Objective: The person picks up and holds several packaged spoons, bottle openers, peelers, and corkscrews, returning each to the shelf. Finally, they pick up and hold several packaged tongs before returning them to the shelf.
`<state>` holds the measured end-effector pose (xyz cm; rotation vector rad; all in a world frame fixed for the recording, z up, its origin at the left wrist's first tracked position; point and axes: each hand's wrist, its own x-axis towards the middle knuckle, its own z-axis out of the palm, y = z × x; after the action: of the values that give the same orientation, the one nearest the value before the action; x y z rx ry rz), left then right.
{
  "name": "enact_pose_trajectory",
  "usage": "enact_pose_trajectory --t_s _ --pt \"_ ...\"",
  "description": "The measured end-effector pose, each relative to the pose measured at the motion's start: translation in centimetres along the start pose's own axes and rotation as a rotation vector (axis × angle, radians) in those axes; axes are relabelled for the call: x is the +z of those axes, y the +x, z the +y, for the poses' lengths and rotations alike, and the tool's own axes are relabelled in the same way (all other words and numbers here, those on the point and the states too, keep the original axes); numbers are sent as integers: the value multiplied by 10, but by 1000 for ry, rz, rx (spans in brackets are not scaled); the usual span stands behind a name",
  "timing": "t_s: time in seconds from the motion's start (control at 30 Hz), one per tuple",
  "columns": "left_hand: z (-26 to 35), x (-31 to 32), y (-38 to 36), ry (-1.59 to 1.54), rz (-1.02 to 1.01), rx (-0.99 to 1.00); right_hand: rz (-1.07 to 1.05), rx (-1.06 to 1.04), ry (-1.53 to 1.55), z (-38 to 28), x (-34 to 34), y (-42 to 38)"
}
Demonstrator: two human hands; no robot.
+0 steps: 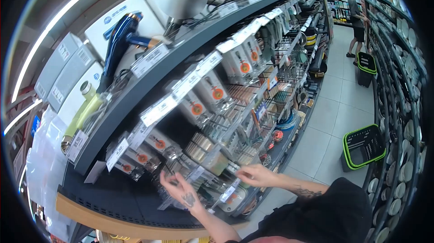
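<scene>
My left hand (179,192) is in front of the lower hooks of the shelf, palm turned up, fingers apart and nothing in them. Just above it hang clear packs with orange round labels, one a packaged utensil (159,144). To the right, my right hand (257,175) has its fingers drawn together at a row of hanging packs. A clear pack with a pale green-yellow content (217,163) hangs beside its fingertips. What lies between those fingers, if anything, is too small to make out. Below them a white price tag (229,190) sticks out from a hook.
On the top shelf stand a dark blue hair dryer (120,39), a green hair dryer (83,112) and white boxes (58,69). Black baskets with green rims (364,147) stand on the tiled aisle floor (321,139). Farther off, a person (356,17) faces the right-hand shelves (398,75).
</scene>
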<state>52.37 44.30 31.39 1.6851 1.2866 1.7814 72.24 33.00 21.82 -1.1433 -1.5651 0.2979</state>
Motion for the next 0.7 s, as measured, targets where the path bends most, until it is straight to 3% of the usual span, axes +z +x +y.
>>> enact_pose_trajectory --t_s 0.07,0.13,0.17,0.2,0.23,0.27,0.33,0.4,0.47,0.5,0.53,0.57,0.6,0.7 --pt "-23 12 -33 -15 -48 87 -120 127 -186 46 -25 -69" --pt "-46 42 -89 -294 -330 -239 -192 384 -237 135 -43 -169" --pt "-78 64 -120 -162 -483 -128 -150 468 -341 174 -54 -229" --pt "-55 82 -160 -138 -608 -119 -223 720 -466 208 -70 -291" --pt "-118 115 -210 -28 -765 -47 -224 944 -508 207 -97 -341" --pt "-96 125 -256 54 -784 217 11 1057 -543 221 -106 -414" --pt "-124 142 -336 -28 -1194 80 -218 1600 -258 206 -157 -511" --pt "-154 146 -404 144 -1339 -20 -600 1308 -618 207 -181 -642" --pt "-207 128 -451 165 -1337 -24 629 2024 -322 161 -181 -680" --pt "-232 112 -467 360 -1356 -60 635 2028 -327 180 -191 -743" --pt "-286 103 -480 581 -1592 -91 692 2049 -28 198 -176 -811" --pt "-250 115 -470 564 -1595 -86 744 2040 270 179 -157 -825" --pt "-238 134 -473 561 -1618 -74 318 1861 244 127 -173 -786" --pt "-217 170 -480 575 -1675 -62 397 1860 124 134 -167 -741"
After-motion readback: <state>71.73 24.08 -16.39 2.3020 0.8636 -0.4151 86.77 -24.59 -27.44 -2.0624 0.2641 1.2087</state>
